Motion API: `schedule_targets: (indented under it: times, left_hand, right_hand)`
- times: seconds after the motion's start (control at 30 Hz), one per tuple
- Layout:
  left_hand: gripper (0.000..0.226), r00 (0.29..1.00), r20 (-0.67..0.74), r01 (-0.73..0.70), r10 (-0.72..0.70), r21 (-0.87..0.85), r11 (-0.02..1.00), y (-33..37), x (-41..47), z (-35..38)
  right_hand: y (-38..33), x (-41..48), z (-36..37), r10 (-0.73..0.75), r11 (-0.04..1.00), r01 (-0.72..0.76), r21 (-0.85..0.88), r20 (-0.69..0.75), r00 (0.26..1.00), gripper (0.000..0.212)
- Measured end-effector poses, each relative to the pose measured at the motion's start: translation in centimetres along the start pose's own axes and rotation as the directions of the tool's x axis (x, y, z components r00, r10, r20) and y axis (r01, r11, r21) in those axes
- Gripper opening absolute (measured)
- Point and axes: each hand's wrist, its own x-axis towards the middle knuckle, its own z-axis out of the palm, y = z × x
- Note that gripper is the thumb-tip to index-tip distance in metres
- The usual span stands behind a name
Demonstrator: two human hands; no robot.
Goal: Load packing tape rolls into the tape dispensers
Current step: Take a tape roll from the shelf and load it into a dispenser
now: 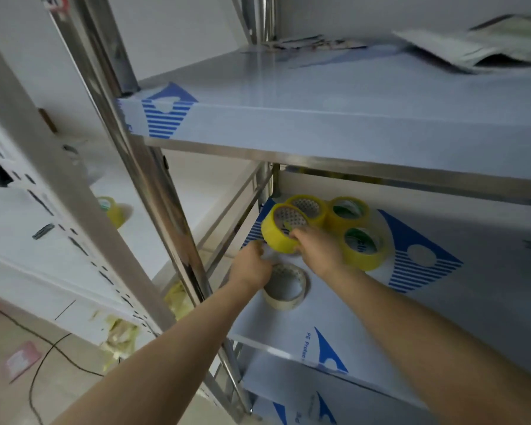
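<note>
Head view: your right hand [316, 251] grips a tilted yellow tape roll [281, 233] over the shelf [442, 317]. Your left hand [252, 266] sits at its 7 o'clock; its grip cannot be told. A pale roll [285, 291] lies at 6 o'clock, and three more yellow rolls [348, 211] between 1 and 4 o'clock.

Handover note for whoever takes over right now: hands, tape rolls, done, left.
Right hand: grips a yellow tape roll, tilted up off the middle shelf.
Left hand: beside that roll and next to a pale roll lying flat. It is unclear whether it holds anything.
Three other yellow rolls lie flat further back on the same shelf.
Done: one roll in hand. No dispenser is in view and nothing is loaded.
Left: take the rolls to the dispensers and load them.
</note>
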Motion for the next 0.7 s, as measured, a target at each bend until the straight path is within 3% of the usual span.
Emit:
schedule_targets:
  times: [0.1, 0.2, 0.23, 0.3, 0.47, 0.7]
  left_hand:
    - [0.019, 0.995, -0.059, 0.062, -0.086, -0.334, 0.94, 0.9, 0.8, 0.8]
    - [0.024, 0.974, 0.038, 0.182, -0.222, -0.715, 0.676, 2.9, 0.7, 1.5]
    - [0.023, 0.966, 0.087, 0.219, -0.245, -0.78, 0.586, 3.7, 0.2, 1.7]
    - [0.017, 0.962, 0.166, 0.257, -0.217, -0.818, 0.515, 5.4, -1.4, 2.5]
    - [0.022, 0.94, 0.34, 0.314, -0.037, -0.817, 0.483, 10.4, -6.7, 6.8]
    - [0.016, 0.875, 0.47, 0.308, 0.114, -0.724, 0.617, 18.7, -16.4, 18.0]
  right_hand:
    - [1.0, -2.1, -2.0, 0.049, 0.985, -0.028, 0.168, -0.121, 0.991, 0.029]
    - [2.0, -5.1, -3.5, 0.094, 0.948, -0.028, 0.318, -0.193, 0.977, 0.026]
    - [2.4, -6.3, -4.0, 0.118, 0.936, -0.037, 0.35, -0.213, 0.97, 0.026]
    - [3.1, -9.1, -5.0, 0.172, 0.914, -0.062, 0.402, -0.245, 0.954, 0.027]
    - [6.8, -17.5, -7.0, 0.325, 0.843, -0.157, 0.515, -0.253, 0.911, 0.029]
    - [14.8, -33.7, -9.9, 0.551, 0.722, -0.32, 0.613, -0.23, 0.802, 0.03]
